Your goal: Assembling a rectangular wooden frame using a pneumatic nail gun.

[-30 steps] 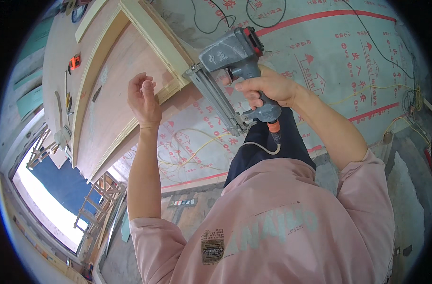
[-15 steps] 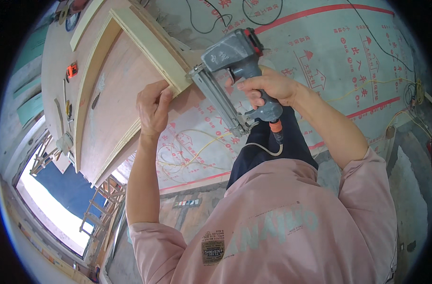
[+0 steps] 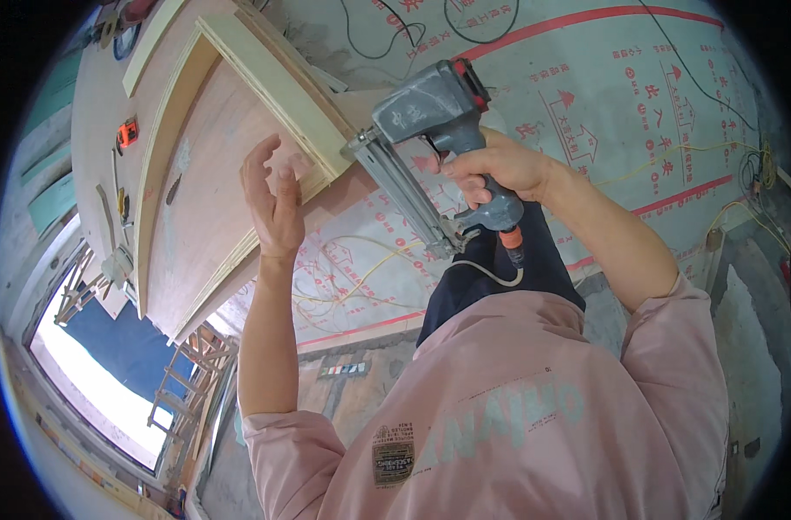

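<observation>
A grey pneumatic nail gun point(image 3: 430, 108) is gripped by its handle in my right hand point(image 3: 510, 167). Its nose is at the near end of a plywood strip point(image 3: 270, 94), touching or very close to it. An orange hose fitting point(image 3: 509, 237) joins a pale air hose to the handle's base. My left hand point(image 3: 274, 204) is open beside that strip, fingers loosely spread and holding nothing. Below it lies a reddish wooden panel point(image 3: 209, 173). A curved plywood strip point(image 3: 172, 113) stands on the panel and meets the straight strip at the far corner.
An orange tape measure point(image 3: 128, 133) and a small knife-like tool point(image 3: 174, 189) lie on the panel to the left. Printed protective sheeting point(image 3: 621, 113) covers the floor, with a yellow hose point(image 3: 356, 286) and dark cables across it. Wooden trestles point(image 3: 188, 381) stand at the lower left.
My left hand has let go of the end of the plywood strip, moved slightly left, and opened its fingers. The nail gun has shifted only a little.
</observation>
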The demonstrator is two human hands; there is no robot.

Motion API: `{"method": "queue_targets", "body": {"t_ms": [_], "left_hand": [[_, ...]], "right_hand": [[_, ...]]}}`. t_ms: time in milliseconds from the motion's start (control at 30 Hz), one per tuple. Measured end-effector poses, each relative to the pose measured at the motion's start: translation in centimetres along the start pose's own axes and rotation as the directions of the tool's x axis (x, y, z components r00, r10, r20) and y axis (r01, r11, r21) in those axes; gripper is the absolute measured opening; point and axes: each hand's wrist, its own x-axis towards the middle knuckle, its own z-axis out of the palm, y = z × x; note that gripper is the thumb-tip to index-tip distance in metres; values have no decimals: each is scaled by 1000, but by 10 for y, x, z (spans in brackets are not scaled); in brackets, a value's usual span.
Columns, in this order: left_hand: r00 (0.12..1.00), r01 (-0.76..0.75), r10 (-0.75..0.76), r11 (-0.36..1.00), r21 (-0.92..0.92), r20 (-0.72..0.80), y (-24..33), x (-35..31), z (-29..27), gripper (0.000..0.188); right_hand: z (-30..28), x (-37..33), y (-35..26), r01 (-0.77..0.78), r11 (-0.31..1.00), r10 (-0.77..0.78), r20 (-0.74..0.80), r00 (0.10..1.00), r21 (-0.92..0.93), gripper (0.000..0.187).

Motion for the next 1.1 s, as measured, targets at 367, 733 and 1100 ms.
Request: {"method": "queue_targets", "body": {"t_ms": [367,733,1100], "left_hand": [[1000,17,-17,1000,4,20,0,1,2,56],[999,35,-35,999,1,7,-2,2,2,56],[1000,7,-7,999,32,17,3,3,3,55]], "right_hand": [[-4,3,0,-3,999,2,23,1000,34,34],[-8,3,2,-5,998,5,3,1000,62,28],[-11,9,7,-5,999,5,-7,1000,45,27]]}}
